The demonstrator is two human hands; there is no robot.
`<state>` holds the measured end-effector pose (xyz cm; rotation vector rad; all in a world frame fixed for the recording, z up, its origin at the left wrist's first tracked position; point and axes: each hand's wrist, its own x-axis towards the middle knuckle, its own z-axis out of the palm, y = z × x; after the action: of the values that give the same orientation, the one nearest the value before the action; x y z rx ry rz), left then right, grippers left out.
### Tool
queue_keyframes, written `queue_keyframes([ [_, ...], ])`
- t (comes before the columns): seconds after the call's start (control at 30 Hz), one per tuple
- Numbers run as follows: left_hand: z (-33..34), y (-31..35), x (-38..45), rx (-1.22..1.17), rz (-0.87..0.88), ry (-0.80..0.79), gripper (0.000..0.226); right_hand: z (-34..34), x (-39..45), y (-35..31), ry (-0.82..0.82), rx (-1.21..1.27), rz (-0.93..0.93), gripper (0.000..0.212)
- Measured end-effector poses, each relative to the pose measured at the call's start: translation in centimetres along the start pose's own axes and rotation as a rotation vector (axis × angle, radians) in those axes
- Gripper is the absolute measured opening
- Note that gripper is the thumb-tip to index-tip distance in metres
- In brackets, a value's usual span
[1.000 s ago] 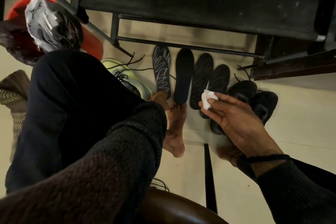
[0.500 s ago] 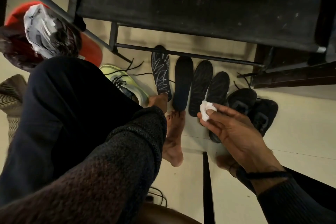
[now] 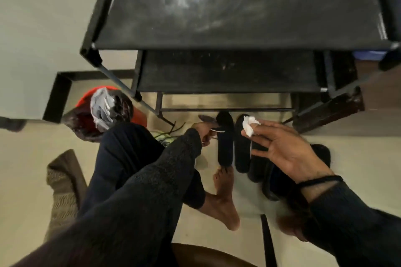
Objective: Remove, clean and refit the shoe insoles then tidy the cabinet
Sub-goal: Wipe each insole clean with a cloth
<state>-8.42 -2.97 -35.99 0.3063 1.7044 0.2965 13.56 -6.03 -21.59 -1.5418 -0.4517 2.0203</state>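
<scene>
Lifted off the floor at a tilt, patterned insole (image 3: 207,119), pinched at its lower end in left hand (image 3: 204,131). Lying flat side by side on the floor below the black shoe rack (image 3: 238,67): plain black insoles (image 3: 225,138), toes toward the rack. Crumpled white tissue (image 3: 249,124), held at the fingers (image 3: 261,136) of right hand (image 3: 288,154), above the row.

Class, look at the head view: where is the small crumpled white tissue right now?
The small crumpled white tissue is pinched in the fingers of the right hand, right of centre, above the black foam insoles lying on the floor before the black shoe rack.
</scene>
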Motion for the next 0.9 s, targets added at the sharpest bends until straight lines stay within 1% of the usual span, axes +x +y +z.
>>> queue_keyframes([
  [0.03, 0.4, 0.6, -1.8, -0.012, 0.030, -0.026, 0.018, 0.1, -1.0, -0.9, -0.017, 0.025, -0.022, 0.044],
  [0.13, 2.0, 1.1, -8.9, -0.041, 0.064, -0.116, 0.028, 0.0, -4.1, -3.1, -0.017, 0.057, -0.101, 0.039],
  [0.3, 4.6, -1.0, -19.8, -0.026, 0.214, -0.315, 0.035, -1.6, -10.5, -4.5, 0.092, 0.074, -0.273, 0.041],
  [0.4, 5.8, -2.5, -24.5, 0.010, 0.313, -0.420, 0.034, -3.2, -13.6, -4.4, 0.188, 0.077, -0.367, 0.042],
  [0.47, 6.4, -3.2, -27.3, 0.045, 0.407, -0.480, 0.037, -4.0, -15.4, -4.0, 0.229, 0.098, -0.420, 0.042],
  [0.53, 7.2, -3.4, -29.5, 0.086, 0.498, -0.551, 0.039, -4.7, -16.9, -3.6, 0.262, 0.161, -0.483, 0.042],
  [0.6, 8.0, -3.3, -30.5, 0.134, 0.582, -0.595, 0.046, -5.3, -18.0, -3.3, 0.278, 0.236, -0.557, 0.040],
  [0.7, 9.4, -2.6, -31.4, 0.209, 0.680, -0.604, 0.056, -5.9, -19.5, -3.4, 0.293, 0.261, -0.627, 0.030],
  [0.77, 10.2, -1.7, -32.4, 0.325, 0.722, -0.568, 0.059, -6.3, -20.2, -4.0, 0.318, 0.254, -0.668, 0.029],
  [0.83, 10.9, 0.2, -33.7, 0.512, 0.781, -0.494, 0.060, -6.8, -21.1, -5.1, 0.343, 0.255, -0.717, 0.033],
  [0.9, 11.5, 2.7, -35.2, 0.611, 0.886, -0.387, 0.063, -7.2, -21.8, -6.3, 0.350, 0.248, -0.765, 0.034],
])
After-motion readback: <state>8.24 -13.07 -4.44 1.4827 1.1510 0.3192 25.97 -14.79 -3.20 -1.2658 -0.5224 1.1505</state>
